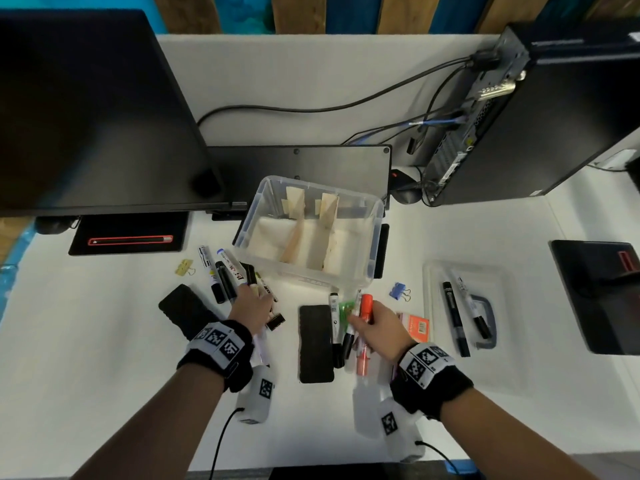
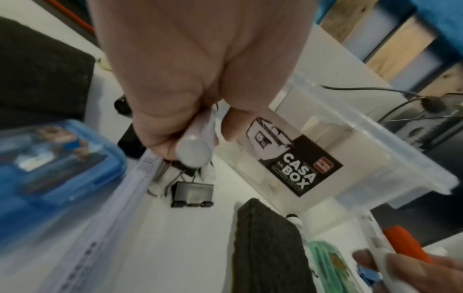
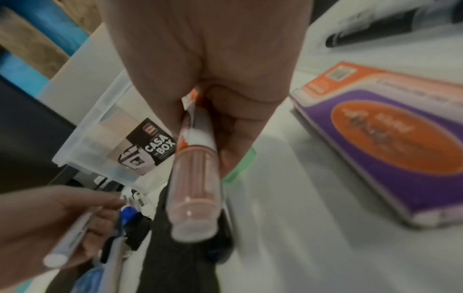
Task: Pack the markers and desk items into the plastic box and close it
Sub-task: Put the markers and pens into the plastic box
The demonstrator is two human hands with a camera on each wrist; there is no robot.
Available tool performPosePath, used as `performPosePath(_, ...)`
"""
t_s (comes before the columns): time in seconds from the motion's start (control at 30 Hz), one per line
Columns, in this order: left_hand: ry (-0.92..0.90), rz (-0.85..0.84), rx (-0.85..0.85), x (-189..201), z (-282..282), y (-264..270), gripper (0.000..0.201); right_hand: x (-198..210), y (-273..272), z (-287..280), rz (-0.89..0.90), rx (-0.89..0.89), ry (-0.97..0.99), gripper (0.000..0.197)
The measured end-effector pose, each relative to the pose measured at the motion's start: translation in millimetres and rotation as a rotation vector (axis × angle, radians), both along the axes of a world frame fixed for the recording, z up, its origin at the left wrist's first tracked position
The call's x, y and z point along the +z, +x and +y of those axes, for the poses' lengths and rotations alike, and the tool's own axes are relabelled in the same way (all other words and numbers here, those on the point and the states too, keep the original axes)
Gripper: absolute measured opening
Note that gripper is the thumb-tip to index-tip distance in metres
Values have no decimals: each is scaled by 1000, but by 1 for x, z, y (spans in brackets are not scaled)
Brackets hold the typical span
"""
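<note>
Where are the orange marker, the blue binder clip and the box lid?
orange marker (image 1: 366, 304): head view, on its orange cap above the right hand.
blue binder clip (image 1: 397, 290): head view, on its blue body.
box lid (image 1: 502, 289): head view, on bare clear plastic near its right edge.

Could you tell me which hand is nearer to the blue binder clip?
Right. The right hand grips an orange marker just left of the blue binder clip; the left hand is farther left.

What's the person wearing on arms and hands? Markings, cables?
Bare forearms, no sleeves or gloves. Each wrist has a black strap with a white band of black-and-white square fiducial tags: left, right. Under each hangs a white camera block, also tagged, trailing a thin black cable.
</note>
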State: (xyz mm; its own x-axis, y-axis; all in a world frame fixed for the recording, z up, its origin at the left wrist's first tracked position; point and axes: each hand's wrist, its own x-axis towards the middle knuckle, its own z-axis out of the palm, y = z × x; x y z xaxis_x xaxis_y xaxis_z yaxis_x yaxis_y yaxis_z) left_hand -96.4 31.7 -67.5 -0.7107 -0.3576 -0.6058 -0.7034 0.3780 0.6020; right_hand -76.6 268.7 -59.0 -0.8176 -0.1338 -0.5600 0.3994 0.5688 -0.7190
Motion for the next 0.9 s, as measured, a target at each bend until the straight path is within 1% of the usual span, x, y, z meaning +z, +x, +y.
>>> performPosePath(0.13,-48,-25,91,-9,2,-4,33,-6,8,-6,-68,-14,-43,27)
performPosePath(0.23,-110,-15,84,-10,0,-9,40,-8,15,-11,-90,13,-61,28)
performPosePath(0.3,-144,-6,77,-9,-2,-14,44,-7,13,-16,-62,36,-80,23)
performPosePath(0.37,-160,-46,80,-7,-2,-18,46,-4,5,-21,-7,18,-105,17)
performPosePath(0.47,-87,-83,163,-7,-4,-25,46,2,-20,-19,76,-72,-141,21)
performPosePath(0.53,5,-77,210,-8,-4,-29,41,7,-37,-12,112,-48,-135,24)
performPosePath(0.6,85,-89,259,-12,-5,-32,38,9,-48,-5,93,28,-62,27)
performPosePath(0.67,141,-101,273,-13,-6,-35,33,7,-48,-3,32,108,62,25)
performPosePath(0.73,157,-118,252,-11,-4,-37,25,0,-40,-6,5,192,192,21)
performPosePath(0.8,158,-141,244,-5,-2,-36,19,-5,-30,-12,-5,216,257,28)
performPosePath(0.83,165,-154,230,-1,-1,-34,20,-6,-27,-16,1,210,274,30)
performPosePath(0.9,173,-152,192,11,2,-27,32,-6,-25,-24,25,223,331,33)
